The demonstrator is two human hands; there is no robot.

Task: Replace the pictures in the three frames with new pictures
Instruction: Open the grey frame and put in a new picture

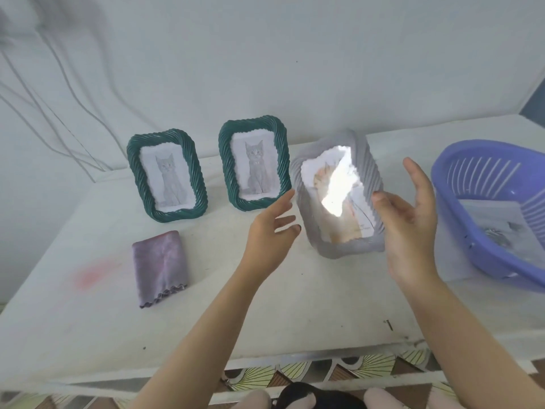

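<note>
Reaching in from either side, the two hands bracket a grey picture frame (348,249) on the white table (295,305). The left hand (267,231) comes up from the lower middle on a bare forearm, palm turned toward the frame, fingers straight and spread, the longest fingertip just beside the frame's left edge; whether it touches cannot be told. The right hand (410,222) stands on its edge at the frame's right side, palm facing left, fingers relaxed and pointing up and away from the body, gripping nothing. Its thumb lies across the frame's ribbed right border, and contact there is likely but blurred. The frame leans back and looks smeared; behind its glass is a picture of an orange cat (342,231), half hidden by a bright streak of glare. To the left, well apart from the hands, two dark green twisted-rope frames stand propped upright side by side — the nearer one (253,121) just beside the grey frame, the farther one (160,136) beyond it — each holding a grey kitten picture (257,165) (168,175). In front of the left green frame lies a folded purple cloth (160,265) with a scalloped hem. At the right edge sits a violet slatted plastic basket (483,172) with printed sheets (495,222) lying flat inside. A small dark nail (389,324) rests near the table's front edge, and thin cables (67,93) hang down the pale wall at the left.
</note>
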